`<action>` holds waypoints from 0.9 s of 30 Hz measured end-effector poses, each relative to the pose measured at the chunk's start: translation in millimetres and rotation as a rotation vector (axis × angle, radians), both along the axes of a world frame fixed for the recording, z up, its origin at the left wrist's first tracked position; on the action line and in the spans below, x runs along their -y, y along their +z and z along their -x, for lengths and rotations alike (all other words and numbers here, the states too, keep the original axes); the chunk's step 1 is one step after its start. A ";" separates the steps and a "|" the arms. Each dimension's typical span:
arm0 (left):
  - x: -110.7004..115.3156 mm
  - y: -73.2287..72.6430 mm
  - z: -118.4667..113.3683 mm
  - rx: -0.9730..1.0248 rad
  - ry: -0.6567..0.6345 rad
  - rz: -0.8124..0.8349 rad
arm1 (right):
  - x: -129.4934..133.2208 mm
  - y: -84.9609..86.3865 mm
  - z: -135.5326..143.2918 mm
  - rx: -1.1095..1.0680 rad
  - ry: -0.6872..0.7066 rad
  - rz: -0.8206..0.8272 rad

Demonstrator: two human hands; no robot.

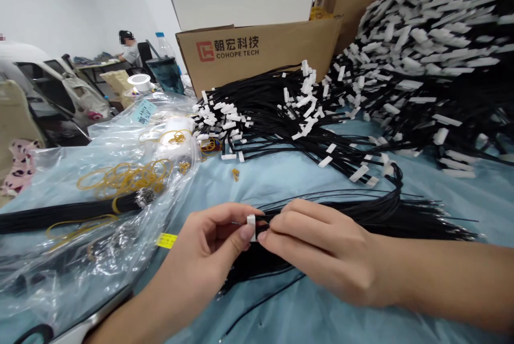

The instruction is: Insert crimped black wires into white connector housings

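Between the thumb and fingers of my left hand (212, 247) is a small white connector (251, 226), pinched upright. My right hand (321, 242) is closed just right of it, its fingertips pressed together on a thin black wire whose tip is hidden. Below and behind both hands lies a thick bundle of black wires (417, 221) with bare metal ends. One loose wire (261, 301) trails toward the front. Farther back, black wires with white connectors (297, 103) lie in a heap.
A cardboard box (273, 55) stands behind the heap, and a tall pile of connectored wires (433, 28) rises at right. At left are clear plastic bags (100, 258), yellow rubber bands (124, 175), scissors (96, 317) and a dark cup (166, 74). A person (130, 52) sits far back.
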State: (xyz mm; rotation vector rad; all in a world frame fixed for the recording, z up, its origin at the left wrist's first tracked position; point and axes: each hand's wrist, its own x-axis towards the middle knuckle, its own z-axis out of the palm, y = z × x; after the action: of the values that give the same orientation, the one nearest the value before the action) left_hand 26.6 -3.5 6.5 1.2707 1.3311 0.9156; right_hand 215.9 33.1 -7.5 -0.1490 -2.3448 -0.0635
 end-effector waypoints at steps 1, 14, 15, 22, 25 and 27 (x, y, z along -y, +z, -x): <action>0.4 0.0 0.0 -0.004 -0.002 0.000 | -0.1 0.2 0.1 -0.002 0.008 -0.001; -10.7 -1.8 3.3 0.063 0.182 0.022 | 10.9 -10.4 7.2 0.200 -0.167 -0.069; -11.0 -2.3 3.7 0.067 0.193 0.031 | 10.8 -11.9 7.1 0.220 -0.210 -0.056; -9.1 0.0 2.7 0.085 0.187 0.082 | 8.9 -11.0 7.0 0.187 -0.165 0.017; -9.2 0.1 3.6 0.085 0.169 0.090 | 8.7 -13.1 5.6 0.081 -0.198 0.048; -9.5 -0.5 4.5 0.075 0.162 0.085 | 8.1 -14.5 4.7 0.029 -0.232 0.094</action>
State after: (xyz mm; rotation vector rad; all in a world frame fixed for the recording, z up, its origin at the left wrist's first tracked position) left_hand 22.1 6.0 6.0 1.0653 1.4138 0.9983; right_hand 211.2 25.0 -22.0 -0.4695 -2.3508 -0.0700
